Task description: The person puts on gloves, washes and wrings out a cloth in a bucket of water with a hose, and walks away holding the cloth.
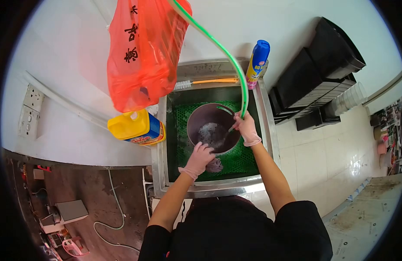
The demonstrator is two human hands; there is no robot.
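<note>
A brown bucket with a slot handle in its rim sits in a metal sink, with some foamy water at its bottom. My left hand, in a thin clear glove, has its fingers curled over the bucket's near left rim. Beside it a greyish-purple cloth lies bunched against the bucket's outside. At the right rim my right hand, gloved too, is closed around a green hose. The hose's end points into the bucket and is partly hidden by the fingers.
Green mesh matting lines the sink. A brush and a blue spray can are along its back ledge. A yellow jug stands left, under a hanging red bag. Black bins are stacked right.
</note>
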